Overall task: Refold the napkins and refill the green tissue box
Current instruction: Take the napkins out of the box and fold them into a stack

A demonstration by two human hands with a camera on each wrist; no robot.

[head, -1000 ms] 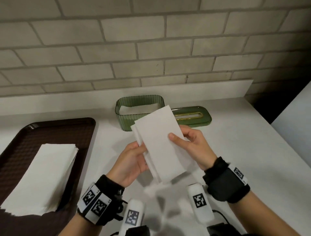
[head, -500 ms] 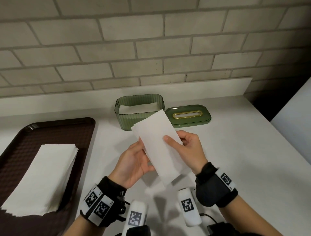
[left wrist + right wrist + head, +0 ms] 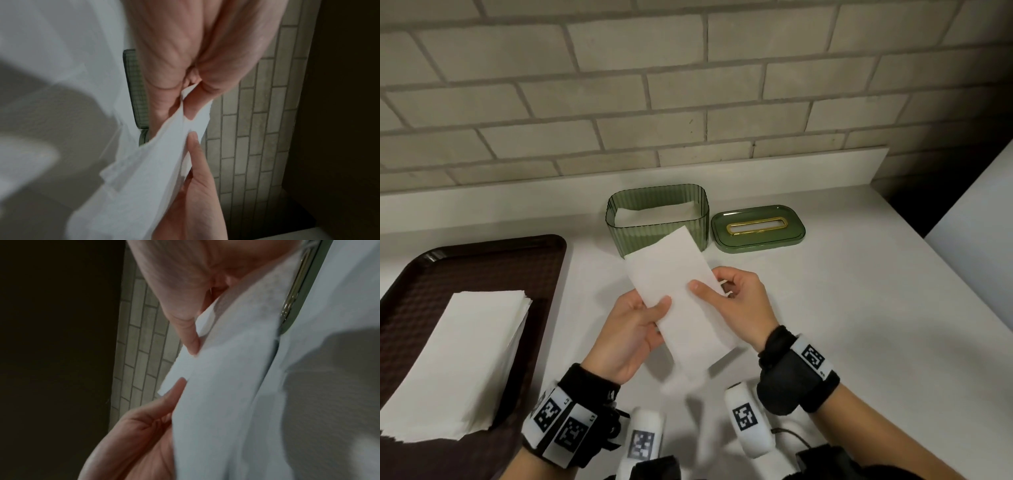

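A folded white napkin (image 3: 681,294) hangs above the counter, held from both sides. My left hand (image 3: 635,325) pinches its left edge, thumb on top. My right hand (image 3: 736,301) pinches its right edge, thumb on top and fingers beneath. Both wrist views show the napkin (image 3: 148,178) (image 3: 224,394) pinched between thumb and fingers. Behind it stands the open green tissue box (image 3: 657,219) with white napkins lying inside. Its green lid (image 3: 756,228) with a gold slot lies flat to the box's right. A stack of white napkins (image 3: 458,363) rests on the brown tray (image 3: 493,260) at the left.
The white counter (image 3: 859,308) ends at a brick wall (image 3: 688,85) behind a low backsplash. Its right edge drops into a dark gap beside a white surface (image 3: 979,222). White marker pieces (image 3: 748,418) sit near the wrists.
The napkin has been brought flatter and lower between the hands, its layers closed together. My left thumb has moved onto its top face. Both hands shifted slightly nearer me.
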